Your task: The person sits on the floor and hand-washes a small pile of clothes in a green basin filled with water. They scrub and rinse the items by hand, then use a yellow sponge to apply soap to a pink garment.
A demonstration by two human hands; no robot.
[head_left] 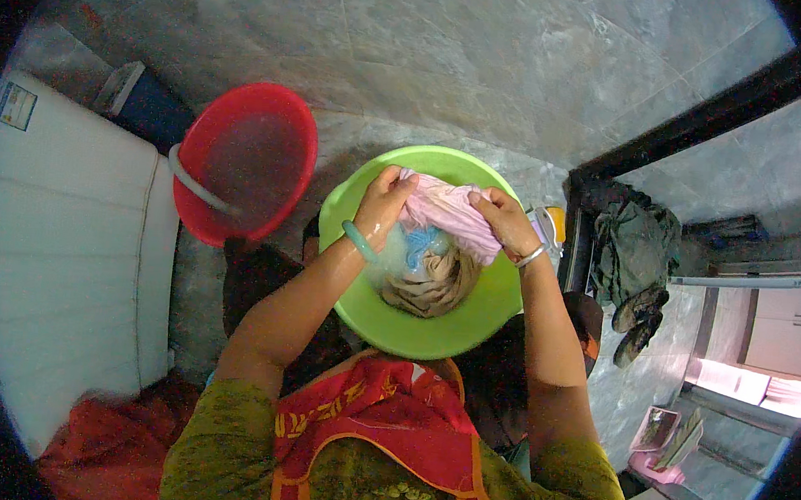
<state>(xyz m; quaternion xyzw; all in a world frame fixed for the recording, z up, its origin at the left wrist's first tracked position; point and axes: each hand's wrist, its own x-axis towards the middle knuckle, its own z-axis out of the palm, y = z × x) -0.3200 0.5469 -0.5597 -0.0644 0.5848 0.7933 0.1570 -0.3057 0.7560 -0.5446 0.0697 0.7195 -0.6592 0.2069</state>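
A pink wet cloth [445, 208] is stretched between my two hands above a green plastic basin [422, 342]. My left hand [384, 203], with a pale green bangle at its wrist, pinches the cloth's left end. The other end is gripped by my right hand [508, 223], which has a silver bangle at the wrist. Below the pink cloth, a light blue cloth [420, 244] and a brown cloth [433, 287] lie in sudsy water in the basin.
At the left stands a red basin [305, 174] of cloudy water, a grey hose [199, 187] hanging into it, beside a white appliance [67, 240]. A yellow-and-white container [552, 226] is right of the green basin. Dark shoes [637, 326] lie farther right, near a door frame [688, 124].
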